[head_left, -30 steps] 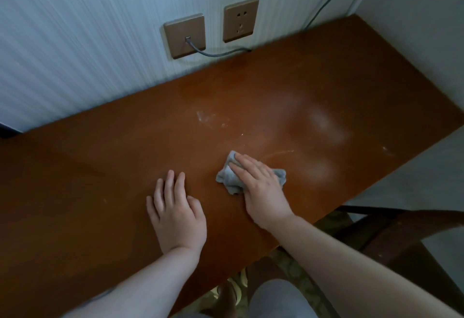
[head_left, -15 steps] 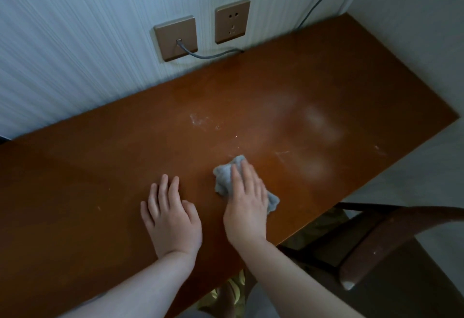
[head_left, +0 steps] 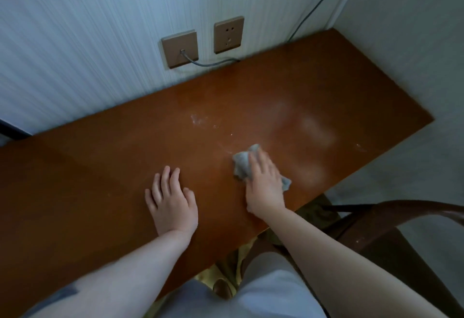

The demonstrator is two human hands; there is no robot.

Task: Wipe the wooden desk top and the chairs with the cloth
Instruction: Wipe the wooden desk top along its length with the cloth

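Note:
A brown wooden desk top point(head_left: 100, 174) runs along the wall. On its near middle lies a crumpled grey cloth point(head_left: 242, 163). My right hand point(head_left: 263, 182) presses flat on the cloth with straight fingers and covers most of it. My left hand point(head_left: 170, 202) rests flat on the bare wood to the left of the cloth, fingers straight, holding nothing. White smears point(head_left: 198, 119) and pale hazy patches point(head_left: 316, 131) mark the wood beyond and right of the cloth. A dark wooden chair point(head_left: 391, 219) stands at the lower right, its curved back rail just off the desk's front edge.
Two brown wall plates point(head_left: 179, 48) sit on the wall above the desk, and a grey cable point(head_left: 213, 62) runs from the left one to the desk's back edge. A side wall bounds the desk's right end. My legs are below the front edge.
My right hand has slid the cloth a little left, then back right and slightly farther from me. My left hand has stayed flat in place. The view has shifted.

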